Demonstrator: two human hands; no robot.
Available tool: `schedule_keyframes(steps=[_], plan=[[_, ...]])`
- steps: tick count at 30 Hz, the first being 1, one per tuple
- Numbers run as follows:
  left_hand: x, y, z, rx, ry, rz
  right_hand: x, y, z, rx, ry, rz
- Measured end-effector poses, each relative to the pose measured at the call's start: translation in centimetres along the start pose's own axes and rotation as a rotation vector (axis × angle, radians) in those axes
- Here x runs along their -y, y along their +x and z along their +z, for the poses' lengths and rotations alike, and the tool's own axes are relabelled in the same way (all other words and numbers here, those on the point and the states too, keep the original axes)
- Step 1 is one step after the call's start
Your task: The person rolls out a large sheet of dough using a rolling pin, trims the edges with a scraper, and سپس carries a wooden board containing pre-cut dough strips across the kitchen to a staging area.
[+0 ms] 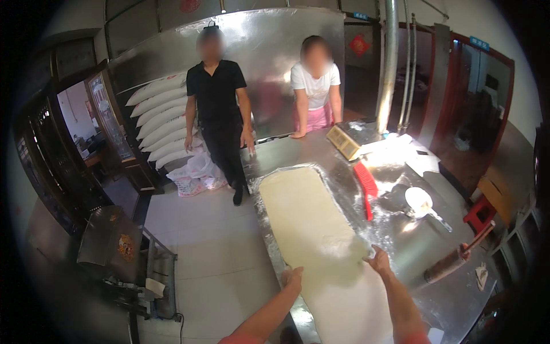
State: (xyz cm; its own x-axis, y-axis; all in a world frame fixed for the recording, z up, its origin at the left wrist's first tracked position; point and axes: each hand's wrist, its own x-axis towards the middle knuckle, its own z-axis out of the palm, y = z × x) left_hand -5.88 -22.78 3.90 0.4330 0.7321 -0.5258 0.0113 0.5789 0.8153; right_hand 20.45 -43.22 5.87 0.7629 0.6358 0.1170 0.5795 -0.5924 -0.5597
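A long, pale sheet of dough (303, 200) stretches away from me over the floured metal table, its near end reaching the lower edge of the picture. My left hand (293, 279) is at the sheet's left edge, fingers closed on it. Across from it, my right hand (378, 261) grips the right edge between thumb and fingers. The undersides of both edges are hidden. Slight waves show in the dough between my hands.
On the metal table (409, 258) lie a red brush (366, 184), a white bowl (419, 200), a rolling pin (452, 264) and a scale (355, 139). Two people stand beyond the table. Stacked white sacks (163, 120) and a machine (114, 243) are at left; a red stool (480, 213) is at right.
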Motion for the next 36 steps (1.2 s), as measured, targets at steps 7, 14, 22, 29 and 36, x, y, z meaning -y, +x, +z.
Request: schedule_keyframes(steps=[7, 14, 22, 29, 36], plan=[[5.4, -8.1, 9.0, 0.203, -0.180, -0.058, 17.6, -18.8, -7.6, -0.086, 0.683, -0.146], [0.5, -31.7, 11.1, 1.089, -0.261, -0.462, 3.5, -30.2, -7.9, -0.010, 0.864, 0.516], [10.0, -26.1, 5.4, 0.403, 0.193, -0.342, 18.4, -39.7, -15.0, -0.260, 0.848, 0.081], [5.4, -29.7, 0.4, 0.700, 0.429, 0.008, 8.5, -55.4, -8.6, -0.235, 0.218, 0.274], [5.7, -24.4, -12.6, 0.522, 0.772, 0.252, 6.0, -65.4, -4.1, -0.156, -0.004, 0.220]])
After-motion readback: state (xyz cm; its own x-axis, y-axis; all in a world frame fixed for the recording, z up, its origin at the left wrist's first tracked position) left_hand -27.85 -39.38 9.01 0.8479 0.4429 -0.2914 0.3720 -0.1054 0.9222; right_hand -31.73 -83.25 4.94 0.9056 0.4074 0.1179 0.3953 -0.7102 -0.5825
